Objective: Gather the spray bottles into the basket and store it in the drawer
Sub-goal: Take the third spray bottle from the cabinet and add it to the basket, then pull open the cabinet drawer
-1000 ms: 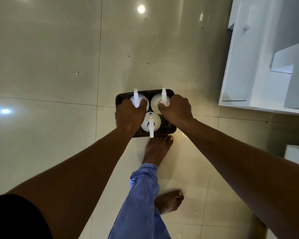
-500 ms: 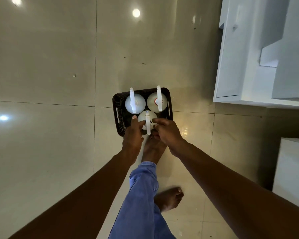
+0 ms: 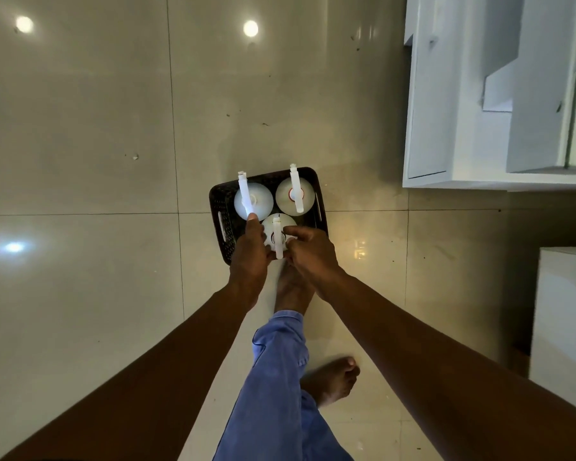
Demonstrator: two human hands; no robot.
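Both hands, left [image 3: 248, 257] and right [image 3: 308, 252], pinch the near bottle [image 3: 277, 232], likely to stand it straight in the basket [image 3: 221, 207].

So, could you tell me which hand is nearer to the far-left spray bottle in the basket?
Left. The left hand reaches up with a fingertip at the far-left spray bottle; the right hand sits beside the near bottle, further off.
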